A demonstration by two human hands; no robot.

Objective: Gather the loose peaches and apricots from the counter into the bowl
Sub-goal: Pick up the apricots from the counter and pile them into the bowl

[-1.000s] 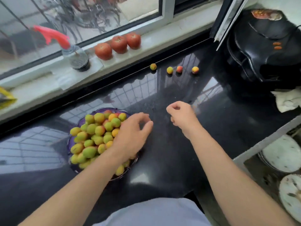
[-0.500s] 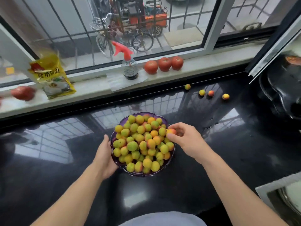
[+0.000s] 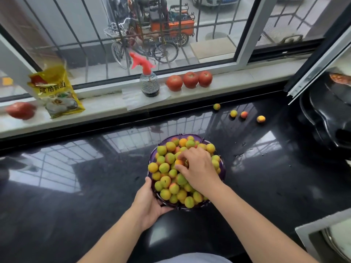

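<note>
Purple bowl (image 3: 187, 206) heaped with small yellow-green and orange-blushed fruit, set on the black glossy worktop (image 3: 79, 186) near the front edge. Right hand (image 3: 199, 168) down on top of the heap, fingertips (image 3: 179, 167) curled round one orange fruit (image 3: 179, 162) at the pile's middle; being set down rather than lifted, by the look of it. Left hand (image 3: 148, 205) gripping the near-left rim, thumb over the edge, steadying.

Four loose fruits (image 3: 244, 114) left on the worktop, well apart from the bowl, in a ragged row toward the back right, just below the windowsill (image 3: 106, 109). Task most of the way along, judging by that.

Likely light, round, soft-skinned: easily bruised, prone to rolling on the polished stone. Best taken from above, fingertips cupping the sides, gentle squeeze only. Heap already above the rim, so any addition best nested into a hollow, not perched on the slope.

Further out: three tomatoes (image 3: 190, 80), a spray bottle (image 3: 149, 83) and a yellow packet (image 3: 57, 95) on the sill; black appliance (image 3: 326, 114) at far right.
</note>
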